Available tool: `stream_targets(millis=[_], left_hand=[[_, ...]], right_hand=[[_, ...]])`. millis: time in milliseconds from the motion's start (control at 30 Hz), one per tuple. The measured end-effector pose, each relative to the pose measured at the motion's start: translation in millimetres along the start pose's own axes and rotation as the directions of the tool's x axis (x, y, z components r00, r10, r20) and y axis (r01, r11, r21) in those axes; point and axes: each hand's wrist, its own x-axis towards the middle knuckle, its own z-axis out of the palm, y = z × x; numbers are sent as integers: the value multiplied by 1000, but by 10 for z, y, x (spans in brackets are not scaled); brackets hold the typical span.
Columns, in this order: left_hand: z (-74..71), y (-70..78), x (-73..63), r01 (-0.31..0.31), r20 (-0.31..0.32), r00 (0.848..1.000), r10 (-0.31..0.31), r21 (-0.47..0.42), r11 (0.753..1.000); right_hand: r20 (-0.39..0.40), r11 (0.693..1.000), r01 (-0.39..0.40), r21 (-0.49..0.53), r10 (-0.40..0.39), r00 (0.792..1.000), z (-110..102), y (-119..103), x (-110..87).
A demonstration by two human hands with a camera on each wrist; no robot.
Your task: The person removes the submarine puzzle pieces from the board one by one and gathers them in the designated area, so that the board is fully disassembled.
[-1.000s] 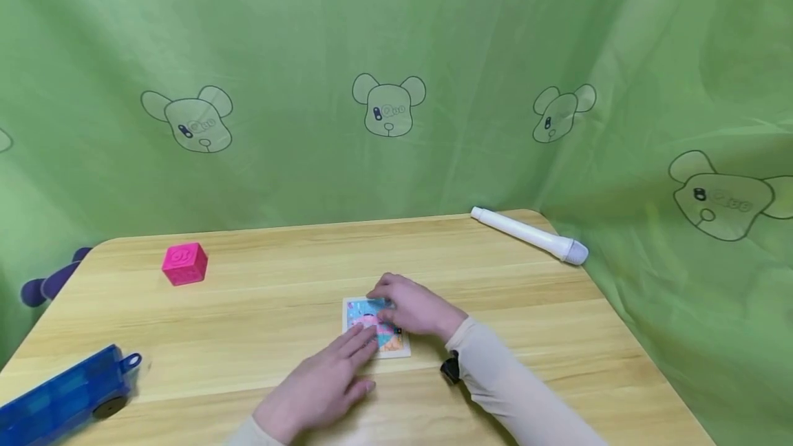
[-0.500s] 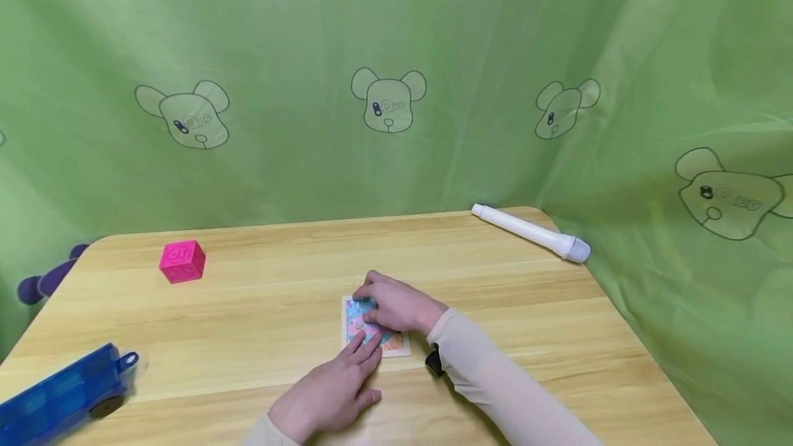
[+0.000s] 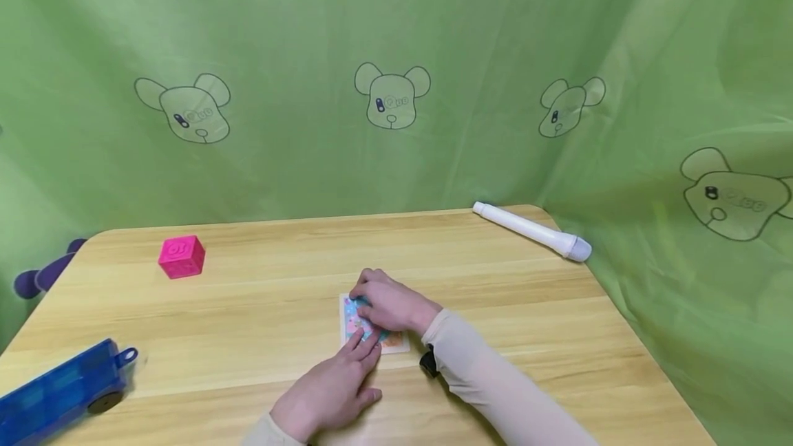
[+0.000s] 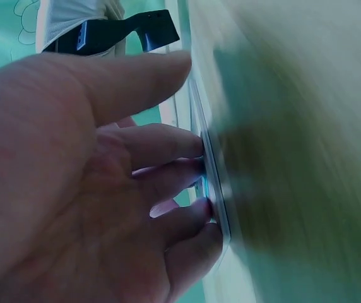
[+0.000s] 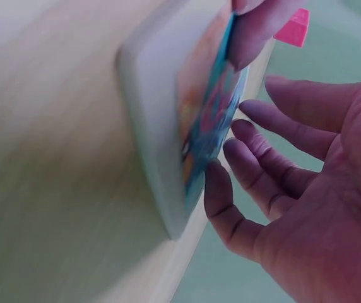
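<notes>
A small flat board (image 3: 343, 325) with a white border and a colourful blue, pink and orange picture lies mid-table, partly hidden under both hands. My left hand (image 3: 337, 387) reaches over its near edge with straight fingers pressing on the picture. From the right, my right hand (image 3: 392, 303) arches over the far part, fingertips at the surface. Its thumb stands apart from the fingers in the right wrist view, and the fingertips meet the picture (image 5: 215, 120). In the left wrist view, the fingertips of the left hand (image 4: 105, 183) rest along the board's edge.
A pink cube (image 3: 182, 257) sits at the back left of the wooden table (image 3: 266, 308). A blue translucent toy wagon (image 3: 62, 387) with a dark wheel stands front left. A white toy microphone (image 3: 531, 230) lies at the back right corner, by the green curtain (image 3: 297, 122).
My right hand has shifted left across the picture, and the left hand has edged slightly right, its fingers still on the near side. The head view has tilted a little.
</notes>
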Motion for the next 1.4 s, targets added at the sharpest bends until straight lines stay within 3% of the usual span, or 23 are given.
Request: stream_targets(millis=[200,567,900,1400], left_hand=[[-32,-7,3,0,2,1000,0,-40,999],[-47,-60,-5,10,-6,1000,-10,-87,996],[-26,-49,-9,25,8,1000,-24,-84,996],[-25,-70,-9,-1,-14,1000,0,-66,998]], right_hand=[[15,999,-38,23,38,999,-18,-30,23],[10,997,-32,66,32,999,-25,-25,58],[-25,999,19,34,-18,1000,-22,-18,13],[-11,998,-60,-35,60,998,-12,-71,116]])
